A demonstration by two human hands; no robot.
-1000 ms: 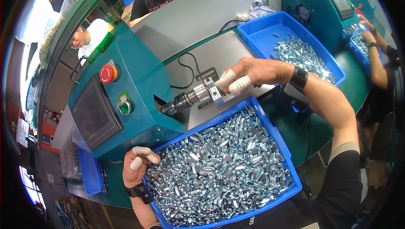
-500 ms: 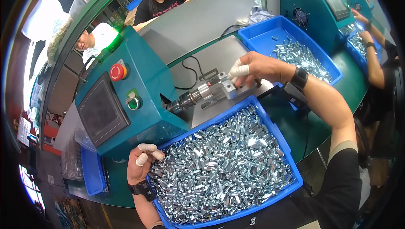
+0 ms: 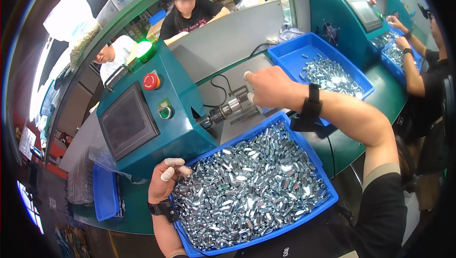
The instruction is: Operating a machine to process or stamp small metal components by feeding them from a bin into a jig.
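Observation:
My left hand [image 3: 165, 181], white covers on its fingertips, is closed in a pinch at the left rim of a blue tray [image 3: 309, 149]. Its tips touch or nearly touch the heaped shiny hexagonal metal sleeves [image 3: 251, 182]; whatever they hold is too small to make out. Back up, my right hand [image 3: 273, 87] reaches over the metal clamping fixture [image 3: 247, 110] beside the machine's spindle [image 3: 221, 113]. Its index finger and thumb show white covers. The palm and other fingers are hidden behind the hand, as is most of the fixture.
A teal machine [image 3: 180, 91] with a dark screen [image 3: 129, 121] and red stop button [image 3: 151, 81] stands left. Another blue tray [image 3: 297, 49] holds similar pieces at the back right. Co-workers sit behind the grey partition [image 3: 237, 32] and at the far right.
My right hand has turned so its back faces up, and its index finger now points left over the fixture. My left hand stays at the tray's left rim. The whole view has shifted slightly.

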